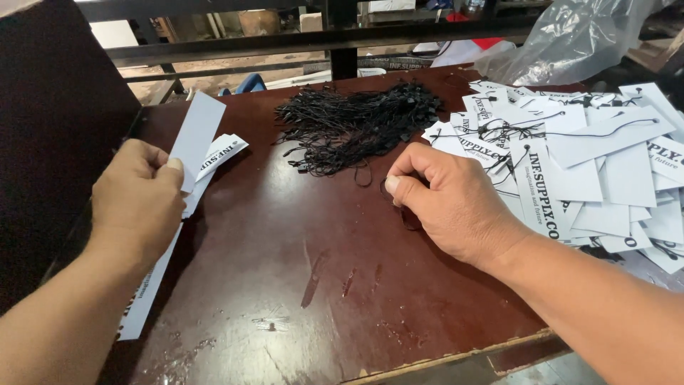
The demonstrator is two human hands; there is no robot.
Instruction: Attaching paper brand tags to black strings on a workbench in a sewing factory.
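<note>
Left hand [135,199]: at the table's left edge, fingers curled closed around a few white tags [196,139]; thumb pressed on the front tag, which stands tilted up and away from the hand. More tags run down behind the wrist toward the near edge.

Right hand [445,203]: resting low over the table centre, thumb and forefinger pinched together on a thin black string loop [385,189]; the other fingers are folded under. The loop lies on the wood just beside the fingertips, at the near edge of the string pile.

String pile [356,125]: loose heap of black cords with small fasteners, at the middle rear of the table, just beyond the right hand.

Tag heap [584,157]: many white printed tags, several already threaded with black string, spread over the right side, touching the right wrist area.

Table [285,271]: dark reddish-brown board, scratched and scuffed, chipped at the near edge.

Plastic sheet [570,39]: crumpled, clear, at the far right rear.

Metal rails [320,39]: dark, horizontal, behind the table.
</note>
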